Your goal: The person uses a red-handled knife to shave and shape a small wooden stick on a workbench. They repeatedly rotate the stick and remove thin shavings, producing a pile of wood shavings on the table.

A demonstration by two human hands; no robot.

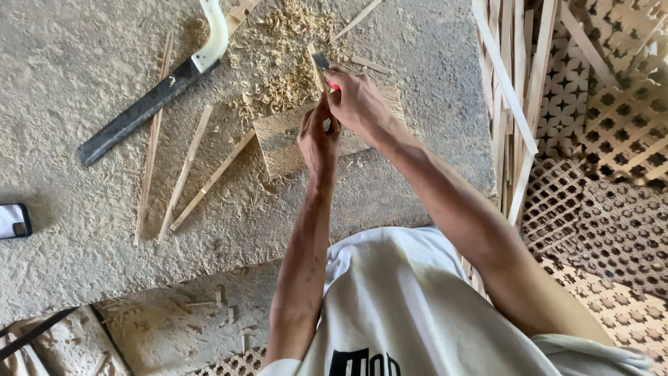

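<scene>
Concrete floor [83,230] spreads under me, rough and dusty, with woven lattice panels [612,139] stacked at my right and a bundle of long slats [511,111] leaning against them. Next down in size, a big chopping knife [149,97] with a dark blade and pale handle lies up left, well apart from my hands. A flat wooden block [282,143] sits under my work, and curled shavings [285,63] are heaped just beyond it. Three loose bamboo strips [184,170] lie to the left.

My left hand [316,143] is clamped around the lower part of a thin bamboo sliver [318,69], held upright over the block. My right hand [358,101] is closed on a small knife [322,61] with a red bit at the grip, its blade meeting the sliver's top.

I judge the risk is the blade slipping down the grain toward my left fingers, which sit right beneath it; a split running crooked would also spoil the piece.

Both sets of fingertips are hidden from me, the blade edge is hard to make out, and a dark flat object [14,221] is cut off at the left edge.
</scene>
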